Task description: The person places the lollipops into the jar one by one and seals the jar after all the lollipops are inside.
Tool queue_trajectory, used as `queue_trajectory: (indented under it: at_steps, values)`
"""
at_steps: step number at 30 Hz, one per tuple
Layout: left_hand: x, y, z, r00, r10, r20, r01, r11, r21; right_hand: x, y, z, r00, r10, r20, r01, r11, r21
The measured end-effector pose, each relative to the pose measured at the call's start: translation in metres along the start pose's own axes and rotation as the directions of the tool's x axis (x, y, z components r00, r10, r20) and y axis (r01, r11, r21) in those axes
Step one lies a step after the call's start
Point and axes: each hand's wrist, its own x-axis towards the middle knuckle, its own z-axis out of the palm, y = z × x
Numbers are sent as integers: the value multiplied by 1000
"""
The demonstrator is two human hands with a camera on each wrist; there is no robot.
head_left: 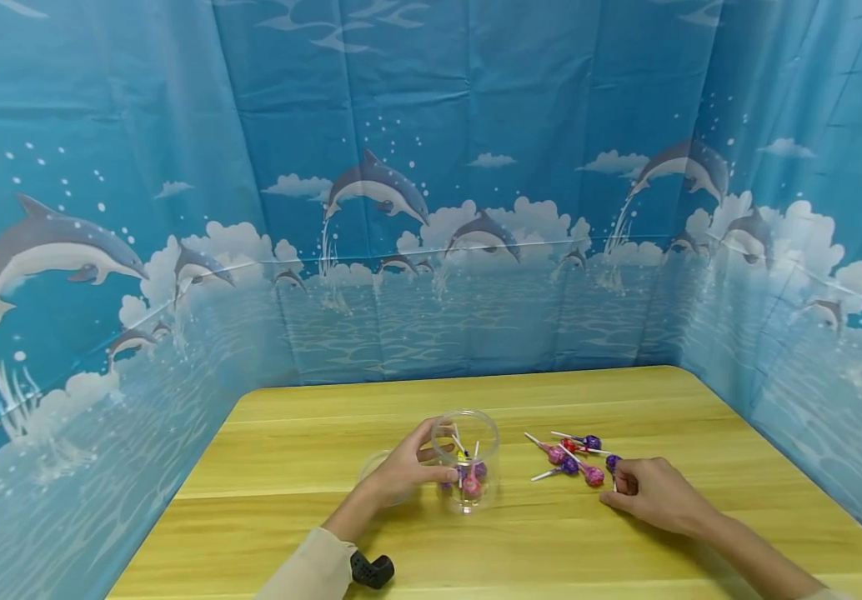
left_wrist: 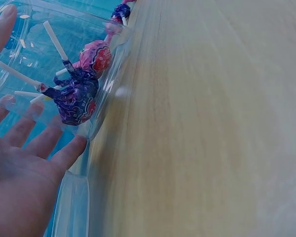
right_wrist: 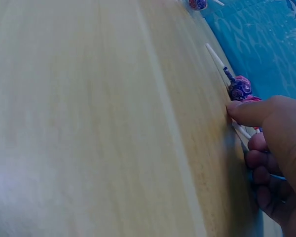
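Note:
A clear plastic jar (head_left: 465,500) stands upright on the table with several wrapped lollipops (head_left: 472,483) inside, their white sticks pointing up. My left hand (head_left: 408,462) holds the jar from its left side, thumb at the front and fingers around the back. In the left wrist view the fingers (left_wrist: 69,150) lie against the clear wall beside the purple-wrapped lollipop (left_wrist: 76,101). To the right, my right hand (head_left: 656,493) pinches the white stick of a purple lollipop (head_left: 613,462) between thumb and index finger, low over the table. Its other fingers are curled in.
Between the hands lies a loose group of pink, red and purple lollipops (head_left: 592,475). A clear round lid (head_left: 373,463) rests on the table (head_left: 288,467), partly behind the left forearm. A blue dolphin-print curtain (head_left: 431,333) surrounds the table's far and side edges.

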Motion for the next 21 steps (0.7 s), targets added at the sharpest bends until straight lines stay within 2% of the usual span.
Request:
queue_trajectory:
  at_steps: [7, 14, 18, 21]
  values:
    - [0, 2, -1, 1000, 8, 7, -8, 1000, 7, 1, 0, -1, 996, 86, -33, -88, 993, -76]
    - [0, 0, -1, 1000, 15, 14, -15, 1000, -3, 2, 7, -4, 979, 199, -54, -203, 977, -72]
    - [0, 1, -1, 1000, 10, 14, -10, 1000, -6, 0, 13, -5, 976, 207, -65, -210, 976, -50]
    - [0, 1, 0, 1000, 8, 15, -8, 1000, -10, -3, 15, -5, 979, 183, -88, -186, 982, -33]
